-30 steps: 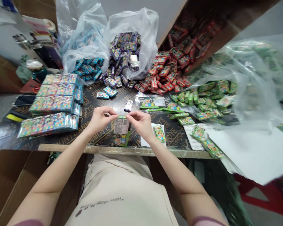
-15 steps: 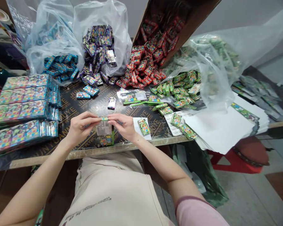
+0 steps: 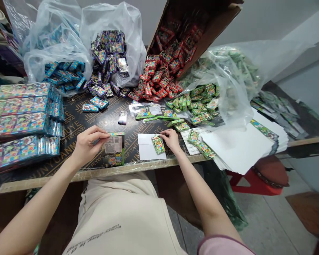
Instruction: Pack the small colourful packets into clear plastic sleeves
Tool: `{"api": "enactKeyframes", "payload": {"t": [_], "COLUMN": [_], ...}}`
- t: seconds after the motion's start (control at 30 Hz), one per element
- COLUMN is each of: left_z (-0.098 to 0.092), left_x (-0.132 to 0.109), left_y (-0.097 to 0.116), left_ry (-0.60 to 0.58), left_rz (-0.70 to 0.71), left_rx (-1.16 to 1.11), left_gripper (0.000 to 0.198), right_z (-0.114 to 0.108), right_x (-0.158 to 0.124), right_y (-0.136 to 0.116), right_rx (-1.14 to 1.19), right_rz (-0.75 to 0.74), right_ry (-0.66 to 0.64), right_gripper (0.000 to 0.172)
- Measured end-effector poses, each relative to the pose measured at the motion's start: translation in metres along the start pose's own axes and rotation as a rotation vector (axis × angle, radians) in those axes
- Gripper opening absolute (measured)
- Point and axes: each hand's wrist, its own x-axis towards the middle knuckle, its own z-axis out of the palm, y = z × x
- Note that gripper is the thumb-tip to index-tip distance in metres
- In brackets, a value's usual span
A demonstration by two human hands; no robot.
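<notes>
My left hand (image 3: 89, 144) is closed, pinching the upper left edge of a clear plastic packet (image 3: 113, 146) with a green printed border. The packet hangs over the table's front part. On a folded white card (image 3: 146, 151) to its right lies a small green printed box (image 3: 157, 145). The fingers of my right hand (image 3: 171, 140) are pinched together at that box's upper right corner. A small pale and dark box (image 3: 122, 117) lies behind the packet, touched by neither hand.
Blue boxes (image 3: 18, 124) are stacked at left. Behind are bags of blue boxes (image 3: 65, 76) and purple boxes (image 3: 108, 53), and a carton (image 3: 215, 32) spilling red boxes (image 3: 159, 76). Green boxes (image 3: 199, 101), a plastic bag (image 3: 234, 85) and white cards (image 3: 236, 145) lie right. Flat printed packets (image 3: 151, 111) lie mid-table.
My right hand has let go of the packet's top edge and moved right to the green box on the white card. My left hand keeps its grip on the packet. The view has shifted slightly.
</notes>
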Motion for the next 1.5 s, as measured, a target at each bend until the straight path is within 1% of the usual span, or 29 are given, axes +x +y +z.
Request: {"api": "enactKeyframes", "payload": {"t": [0.13, 0.27, 0.4, 0.47, 0.53, 0.6, 0.67, 0.7, 0.77, 0.83, 0.9, 0.97, 1.03, 1.13, 1.27, 1.33, 1.43, 1.5], "left_z": [0.000, 0.001, 0.002, 0.003, 0.004, 0.005, 0.005, 0.005, 0.006, 0.006, 0.006, 0.006, 0.006, 0.008, 0.016, 0.020, 0.025, 0.026], "left_x": [-0.001, -0.001, -0.002, -0.003, -0.003, -0.003, -0.003, -0.003, -0.003, -0.003, -0.004, -0.004, -0.005, -0.006, -0.007, -0.008, -0.009, -0.010], "left_y": [0.001, 0.002, 0.001, 0.000, 0.000, 0.000, 0.001, 0.000, -0.001, -0.002, -0.002, 0.000, 0.002, 0.004, 0.003, 0.003, 0.004, 0.005], "left_ry": [0.003, 0.004, 0.003, 0.006, 0.007, 0.007, 0.008, 0.016, 0.048, 0.082, 0.095, 0.096, 0.103, 0.119, 0.195, 0.213, 0.191, 0.159], "left_rz": [-0.021, -0.041, -0.066, -0.065, -0.062, -0.066, -0.064, -0.057, -0.039, -0.026, -0.022, -0.019, -0.019, -0.041, -0.086, -0.106, -0.120, -0.091], "left_rx": [0.000, 0.011, 0.011, 0.000, -0.006, 0.000, 0.010, 0.009, -0.006, -0.021, -0.021, -0.021, -0.034, -0.064, -0.043, 0.001, 0.067, 0.114], "left_gripper": [0.011, 0.011, 0.013, 0.013, 0.013, 0.012, 0.010, 0.008, 0.004, 0.004, 0.006, 0.005, 0.003, 0.003, 0.016, 0.019, 0.016, 0.012], "right_z": [0.007, 0.006, 0.002, -0.003, -0.010, -0.018, -0.025, -0.027, -0.029, -0.026, -0.018, -0.007, 0.001, 0.006, 0.007, 0.010, 0.017, 0.021], "right_x": [-0.006, -0.011, -0.012, -0.007, 0.000, 0.007, 0.010, 0.011, 0.009, 0.006, 0.004, 0.006, 0.008, 0.012, 0.014, 0.014, 0.010, 0.007], "right_y": [-0.008, -0.016, -0.016, -0.017, -0.025, -0.047, -0.085, -0.109, -0.159, -0.203, -0.233, -0.248, -0.252, -0.252, -0.252, -0.253, -0.253, -0.253], "right_rx": [0.025, 0.102, 0.167, 0.221, 0.271, 0.346, 0.492, 0.590, 0.736, 0.805, 0.810, 0.782, 0.757, 0.739, 0.727, 0.730, 0.802, 0.892], "right_rz": [-0.043, -0.095, -0.016, 0.037, 0.072, 0.076, 0.047, 0.025, -0.022, -0.070, -0.107, -0.121, -0.121, -0.120, -0.122, -0.118, -0.074, -0.017], "right_ry": [0.041, -0.005, -0.015, -0.014, -0.002, 0.020, -0.001, -0.049, -0.208, -0.385, -0.537, -0.634, -0.676, -0.679, -0.681, -0.685, -0.667, -0.650], "right_gripper": [0.008, 0.014, 0.009, 0.012, 0.017, 0.017, 0.018, 0.019, 0.021, 0.023, 0.025, 0.029, 0.030, 0.029, 0.028, 0.029, 0.032, 0.034]}}
